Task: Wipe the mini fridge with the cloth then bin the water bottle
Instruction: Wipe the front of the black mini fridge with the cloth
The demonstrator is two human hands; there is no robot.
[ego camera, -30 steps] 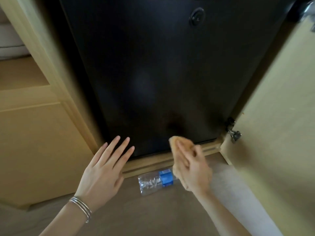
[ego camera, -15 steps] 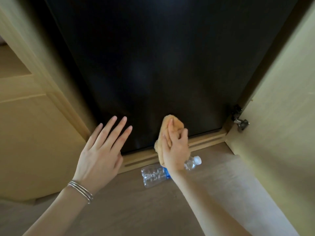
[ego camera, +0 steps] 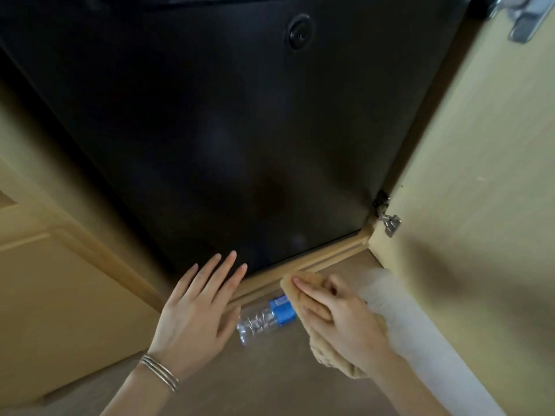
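Right hand [ego camera: 339,319] grips the cloth [ego camera: 292,297] low by the fridge [ego camera: 240,130], left hand [ego camera: 195,310] flat and empty; I reckon wiping is underway, bottle [ego camera: 261,319] unbinned on the floor [ego camera: 270,382].

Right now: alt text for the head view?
A person's right hand grips a tan cloth at the wooden trim under the black mini fridge door, left hand open beside it. A clear water bottle with blue label lies on the floor between the hands, partly behind the cloth. Open cabinet door at right.
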